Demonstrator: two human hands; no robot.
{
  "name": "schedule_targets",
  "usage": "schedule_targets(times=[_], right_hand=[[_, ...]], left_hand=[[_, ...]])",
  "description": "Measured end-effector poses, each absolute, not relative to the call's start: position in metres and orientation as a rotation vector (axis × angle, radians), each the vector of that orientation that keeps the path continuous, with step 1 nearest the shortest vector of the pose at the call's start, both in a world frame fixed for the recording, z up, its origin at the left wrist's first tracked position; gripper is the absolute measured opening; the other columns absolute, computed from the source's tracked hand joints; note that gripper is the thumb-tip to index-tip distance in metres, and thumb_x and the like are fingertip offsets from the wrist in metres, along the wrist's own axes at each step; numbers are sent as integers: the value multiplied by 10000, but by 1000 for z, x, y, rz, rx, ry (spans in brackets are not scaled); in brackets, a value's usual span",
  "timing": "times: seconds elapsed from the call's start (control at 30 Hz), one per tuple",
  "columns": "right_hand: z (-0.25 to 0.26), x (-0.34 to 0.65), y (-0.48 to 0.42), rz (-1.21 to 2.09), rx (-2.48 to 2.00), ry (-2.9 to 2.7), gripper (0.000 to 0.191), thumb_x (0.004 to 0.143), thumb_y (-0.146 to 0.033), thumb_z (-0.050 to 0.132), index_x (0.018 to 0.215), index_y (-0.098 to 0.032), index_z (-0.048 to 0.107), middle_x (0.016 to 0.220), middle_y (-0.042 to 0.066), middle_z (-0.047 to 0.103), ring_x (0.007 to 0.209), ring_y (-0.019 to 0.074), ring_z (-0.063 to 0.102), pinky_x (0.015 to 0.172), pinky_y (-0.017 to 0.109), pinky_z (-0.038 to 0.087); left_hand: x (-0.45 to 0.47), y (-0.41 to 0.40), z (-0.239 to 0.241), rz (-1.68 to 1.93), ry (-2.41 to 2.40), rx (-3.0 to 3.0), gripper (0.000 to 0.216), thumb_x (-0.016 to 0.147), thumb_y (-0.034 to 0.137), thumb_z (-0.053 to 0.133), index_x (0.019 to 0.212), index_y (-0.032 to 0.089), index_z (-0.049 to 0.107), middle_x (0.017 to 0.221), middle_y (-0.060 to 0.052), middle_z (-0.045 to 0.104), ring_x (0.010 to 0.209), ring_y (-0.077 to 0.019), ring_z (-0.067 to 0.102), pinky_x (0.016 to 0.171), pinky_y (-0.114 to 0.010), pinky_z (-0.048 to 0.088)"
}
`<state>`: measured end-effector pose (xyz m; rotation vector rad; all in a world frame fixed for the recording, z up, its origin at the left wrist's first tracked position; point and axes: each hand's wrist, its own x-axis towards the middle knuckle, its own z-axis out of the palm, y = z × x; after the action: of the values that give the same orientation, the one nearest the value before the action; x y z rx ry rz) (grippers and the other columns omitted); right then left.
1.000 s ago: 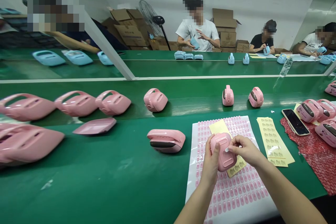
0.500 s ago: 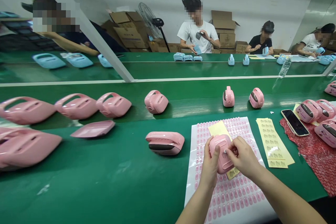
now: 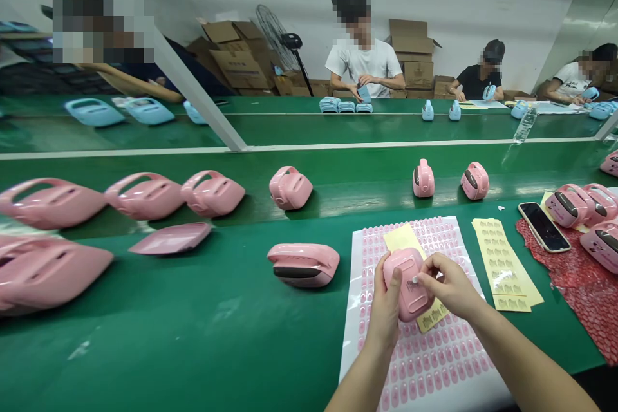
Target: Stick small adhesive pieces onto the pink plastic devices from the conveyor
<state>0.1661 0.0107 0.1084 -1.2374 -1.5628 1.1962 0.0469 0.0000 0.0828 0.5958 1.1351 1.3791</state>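
My left hand (image 3: 386,302) is wrapped round a rounded pink plastic casing (image 3: 406,293), its face with small dark markings tilted up toward me. The fingers of my right hand (image 3: 445,283) are pinched together at the right side of that face. A tiny white bit shows at the fingertips, too small to name. Beneath both hands lies a white sheet (image 3: 355,335) covered with rows of pink oval stickers. On it rests a pale yellow sticker strip (image 3: 404,236), partly hidden by the casing.
Left of the sheet lies a pink handled device (image 3: 304,265) with a dark window. To the right are yellow label sheets (image 3: 505,264), a phone (image 3: 543,226) and red bubble wrap (image 3: 574,296). Pink devices (image 3: 290,188) stand on the green belt (image 3: 347,167). Co-workers (image 3: 364,58) sit opposite.
The pink and blue devices on the belt have shifted slightly right. The casing has turned a little in my left hand, my right fingers still at its face. A co-worker's hands have come together.
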Motion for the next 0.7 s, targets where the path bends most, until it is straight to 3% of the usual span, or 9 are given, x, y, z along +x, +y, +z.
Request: schedule_targets(times=[0.13,0.23,0.37,0.7], right_hand=[[104,167,7,982,-1175,-1530,74,802,-253,435,816,-192,475,769,24,529,667,140,514,587,276,452],[101,166,1,623,-1086,-1699,170,803,-180,438,971,-200,464,875,59,556,770,167,521,680,323,464],[103,165,-6,361,-1017,-1945,250,808,-129,439,1049,-196,437,882,78,573,791,200,517,673,359,464],[108,172,-13,285,-1041,-2038,287,820,-81,389,1084,-192,405,886,84,566,791,203,530,665,351,481]], left_hand=[[45,0,79,1374,1179,648,729,596,639,596,1157,213,407,1248,-129,460,1115,-289,468,864,-365,427],[45,-1,80,1359,1185,669,713,612,643,579,1158,222,399,1236,-126,468,1093,-285,487,848,-360,435],[48,-3,82,1335,1176,687,737,604,641,587,1173,224,371,1251,-133,437,1097,-281,482,877,-372,417],[51,-2,66,1367,1225,779,630,671,558,590,1184,230,426,1214,-118,486,1107,-284,473,901,-395,393]])
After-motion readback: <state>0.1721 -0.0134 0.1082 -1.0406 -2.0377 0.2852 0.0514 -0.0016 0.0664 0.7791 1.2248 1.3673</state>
